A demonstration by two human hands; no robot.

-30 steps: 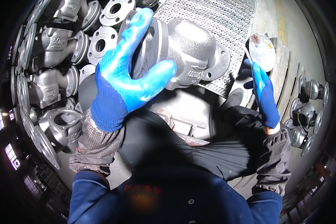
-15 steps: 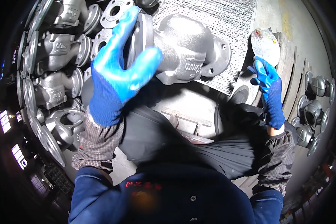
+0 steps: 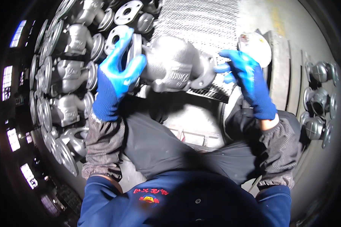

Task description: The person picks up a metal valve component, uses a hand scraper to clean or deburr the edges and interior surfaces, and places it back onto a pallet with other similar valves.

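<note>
Leftward travel of the right hand [image 3: 248, 77]: formerly beside the pale round plate [image 3: 257, 49], it has come across to the right end of the grey valve casting [image 3: 170, 62]; both ends of the piece are thus attended by my two hands, and the work is centred on it, away from the plate. The casting lies on its side in front of my knees, at the near edge of the ribbed metal sheet [image 3: 199, 19], raised lettering toward me.

Right grip: fingers parted and loosely bent, tips just beside the right flange [image 3: 206, 75]; I cannot tell whether they touch it, nor whether anything slim is pinched among them. Left grip: my left hand [image 3: 115, 77] has kept its place at the left flange [image 3: 138, 45], thumb and forefinger spread wide in a V about its rim; the remaining fingers are hidden, so I cannot tell how firmly the palm bears on it.

Surroundings: at left, stacked castings [image 3: 70, 72] of like form crowd close to my left hand, their flanges leaving it little room on that side; at right, beyond the plate, wooden slats [image 3: 280, 75] and a further short row of castings [image 3: 318, 100], well apart from the work; below, my dark trousers [image 3: 147, 140] and, between the knees, a pale surface [image 3: 193, 121] in part shadow; the left hand itself masks part of the flange it surrounds.
</note>
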